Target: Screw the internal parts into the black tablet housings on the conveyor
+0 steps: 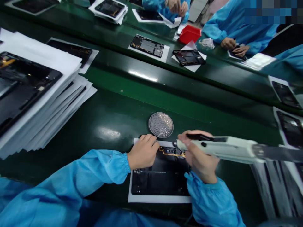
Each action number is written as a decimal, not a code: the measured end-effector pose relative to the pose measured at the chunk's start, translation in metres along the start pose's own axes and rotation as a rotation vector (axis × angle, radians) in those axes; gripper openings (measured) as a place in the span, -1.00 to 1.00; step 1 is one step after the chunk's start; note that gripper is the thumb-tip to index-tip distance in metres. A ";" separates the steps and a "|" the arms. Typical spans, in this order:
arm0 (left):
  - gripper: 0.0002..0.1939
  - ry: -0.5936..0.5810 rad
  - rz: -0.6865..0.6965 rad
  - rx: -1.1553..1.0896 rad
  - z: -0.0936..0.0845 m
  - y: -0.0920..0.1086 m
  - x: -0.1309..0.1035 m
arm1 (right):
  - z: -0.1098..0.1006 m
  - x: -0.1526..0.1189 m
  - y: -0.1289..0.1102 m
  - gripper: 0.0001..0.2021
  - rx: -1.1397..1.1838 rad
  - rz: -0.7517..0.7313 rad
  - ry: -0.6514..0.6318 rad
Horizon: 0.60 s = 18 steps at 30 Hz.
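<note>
A black opened tablet (163, 183) lies on a white sheet (159, 199) in front of me, its inner parts and an orange flex cable (174, 154) exposed. Curled over the tablet's upper left part, my left hand (144, 152) rests with its fingers bent and close together; the fingertips are partly hidden. My right hand (201, 160) is wrapped round a pale electric screwdriver (229, 148), tilted almost flat, its tip over the tablet's upper edge. Just beyond the tablet sits a round dimpled screw tray (161, 125) with small shiny screws on its right part.
At left rises a tall stack of tablets and white sheets (54, 116); another stack (276, 183) stands at right. Across the green bench (113, 107) lie more opened tablets (148, 46) and a red bin (190, 34). Co-workers in blue sleeves (236, 25) work at the far side.
</note>
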<state>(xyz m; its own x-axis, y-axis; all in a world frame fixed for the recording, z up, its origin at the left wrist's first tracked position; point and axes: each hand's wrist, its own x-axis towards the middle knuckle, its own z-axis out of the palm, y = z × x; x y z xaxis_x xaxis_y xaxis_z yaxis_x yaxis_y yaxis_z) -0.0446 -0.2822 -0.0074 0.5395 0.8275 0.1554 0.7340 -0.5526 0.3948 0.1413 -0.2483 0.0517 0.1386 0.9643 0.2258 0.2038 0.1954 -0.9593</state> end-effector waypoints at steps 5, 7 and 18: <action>-0.86 -0.090 -0.159 0.070 0.000 -0.001 0.007 | -0.026 0.033 -0.007 -0.77 0.006 -0.094 0.313; -0.88 -0.091 -0.161 0.129 0.000 0.000 0.010 | -0.036 0.043 -0.006 -0.76 0.026 -0.106 0.380; -0.65 0.126 -0.037 0.234 0.000 0.006 -0.019 | -0.084 0.057 -0.019 -0.70 -0.038 -0.100 0.646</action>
<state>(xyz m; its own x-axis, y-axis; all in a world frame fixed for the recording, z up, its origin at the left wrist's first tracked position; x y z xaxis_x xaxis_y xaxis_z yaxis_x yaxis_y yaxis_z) -0.0508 -0.3014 -0.0077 0.4661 0.8451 0.2619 0.8353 -0.5179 0.1844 0.2268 -0.2121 0.0967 0.6691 0.6377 0.3815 0.2787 0.2606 -0.9244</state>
